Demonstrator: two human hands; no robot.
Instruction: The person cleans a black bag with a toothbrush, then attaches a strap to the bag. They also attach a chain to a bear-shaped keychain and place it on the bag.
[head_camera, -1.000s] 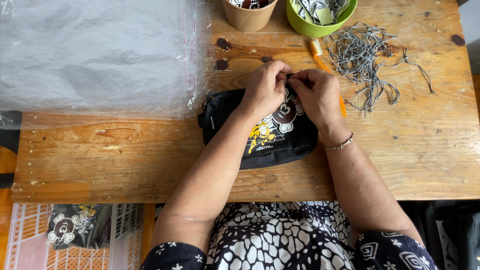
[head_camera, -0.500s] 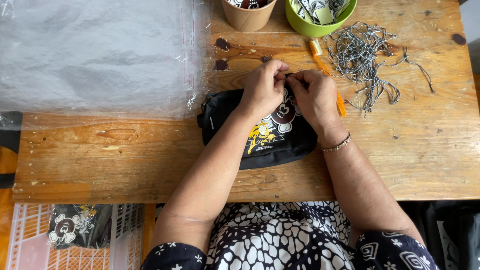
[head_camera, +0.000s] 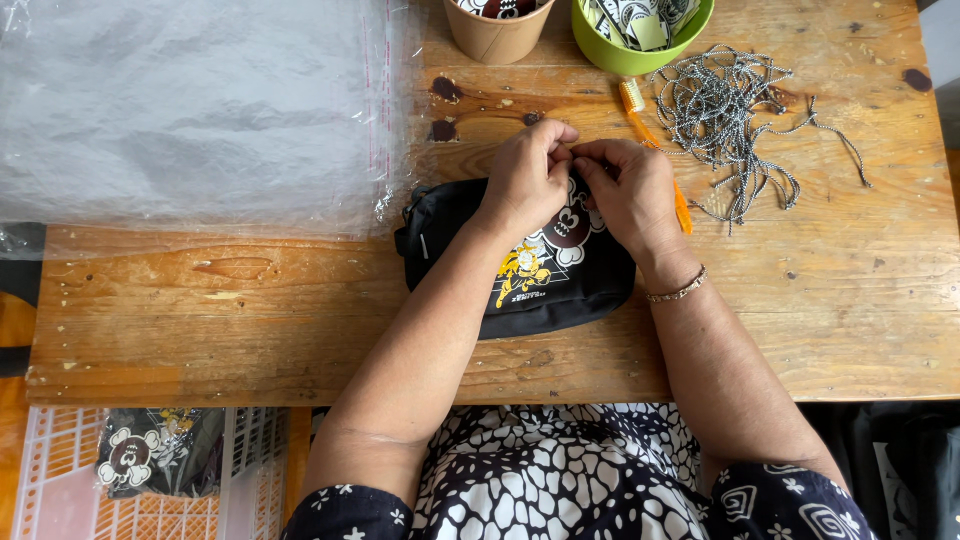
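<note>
A small black pouch (head_camera: 540, 285) with cartoon prints lies on the wooden table (head_camera: 250, 330) in front of me. My left hand (head_camera: 525, 180) and my right hand (head_camera: 630, 190) rest on its far edge, fingertips pinched together at the top of the pouch. What they pinch is too small to make out. An orange toothbrush (head_camera: 634, 102) lies just beyond my right hand, partly hidden by it.
A pile of black-and-white cords (head_camera: 735, 110) lies at the right. A green bowl (head_camera: 630, 55) and a brown paper cup (head_camera: 497, 38) stand at the far edge. Clear plastic bags (head_camera: 190, 110) cover the left. A crate (head_camera: 60, 480) with a bagged pouch (head_camera: 150, 450) sits below left.
Both hands stay pinched at the pouch's top edge; only the fingers shift slightly. The pouch has not moved.
</note>
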